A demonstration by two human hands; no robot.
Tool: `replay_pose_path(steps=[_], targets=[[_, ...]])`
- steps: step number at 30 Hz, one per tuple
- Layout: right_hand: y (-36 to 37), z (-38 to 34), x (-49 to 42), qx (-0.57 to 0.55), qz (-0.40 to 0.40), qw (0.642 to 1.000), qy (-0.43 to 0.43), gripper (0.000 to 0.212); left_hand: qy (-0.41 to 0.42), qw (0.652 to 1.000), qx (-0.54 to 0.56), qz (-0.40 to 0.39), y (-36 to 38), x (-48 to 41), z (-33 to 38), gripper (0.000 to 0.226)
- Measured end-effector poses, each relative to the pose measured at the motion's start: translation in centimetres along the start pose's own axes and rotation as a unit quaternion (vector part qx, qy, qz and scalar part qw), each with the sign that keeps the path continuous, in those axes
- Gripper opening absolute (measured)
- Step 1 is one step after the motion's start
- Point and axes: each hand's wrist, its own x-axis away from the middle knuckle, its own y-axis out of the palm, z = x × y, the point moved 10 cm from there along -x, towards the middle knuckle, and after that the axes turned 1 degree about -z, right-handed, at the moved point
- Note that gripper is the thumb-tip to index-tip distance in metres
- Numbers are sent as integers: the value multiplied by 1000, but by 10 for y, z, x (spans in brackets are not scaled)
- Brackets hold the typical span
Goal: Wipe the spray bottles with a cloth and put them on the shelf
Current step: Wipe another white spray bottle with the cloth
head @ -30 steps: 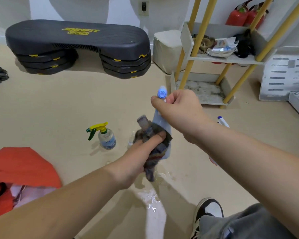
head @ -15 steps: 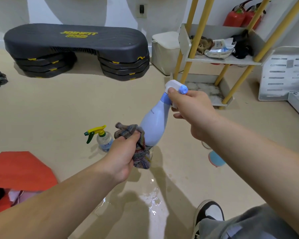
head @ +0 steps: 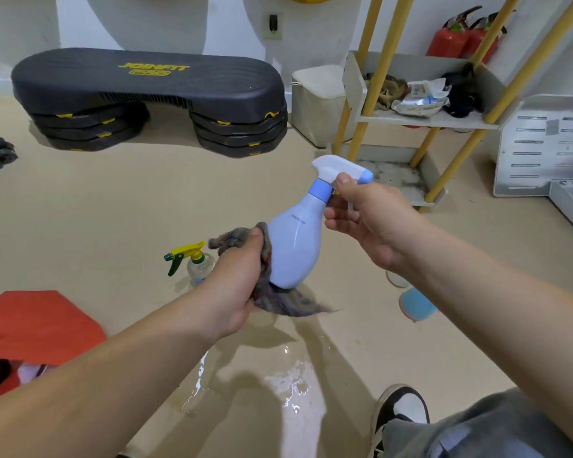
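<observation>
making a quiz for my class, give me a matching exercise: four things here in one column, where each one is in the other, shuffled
1 blue bottle
2 cloth
3 yellow-trigger bottle
4 extinguishers

a on the floor
b in the right hand
c behind the shelf
d in the left hand

Pairs: 1-b, 2-d, 3-a, 4-c
</observation>
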Motion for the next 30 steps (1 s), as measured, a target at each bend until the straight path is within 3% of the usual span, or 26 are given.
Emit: replay_pose_path(steps=[3, 6, 8, 10, 12, 14, 18, 21, 24, 28, 30], targets=[[9, -3, 3, 22, -18, 999, -20, 25, 79, 977, -189, 58, -3, 8, 13, 43], [28, -4, 13, 44, -86, 995, -20, 23, 184, 958, -217, -40, 18, 20, 44, 36], [42, 0, 22, 57, -151, 987, -10, 17, 161, 956, -184, -165, 34, 25, 50, 34], [51, 3, 29, 45, -195, 980, 7, 19, 84, 958, -95, -256, 38, 28, 44, 33], [53, 4, 32, 28, -208, 978, 21, 18, 7, 956, 8, -293, 40, 33, 34, 30], [43, 7, 28, 43, -180, 982, 32, 17, -18, 957, 11, -290, 45, 36, 22, 31], [7, 7, 25, 145, -102, 984, 12, 30, 80, 944, -256, -191, 48, 34, 16, 46], [-7, 3, 33, 220, -63, 973, -29, 28, 115, 926, -342, -112, 34, 26, 11, 40], [-28, 2, 41, 244, 2, 969, -48, 31, 52, 932, -339, -115, 22, 22, -11, 20], [-65, 11, 48, 251, 76, 964, -40, 46, 18, 929, -357, -92, 11, 21, -29, 12], [-76, 16, 52, 268, 99, 958, -35, 40, 7, 930, -355, -95, 11, 17, -35, 14]])
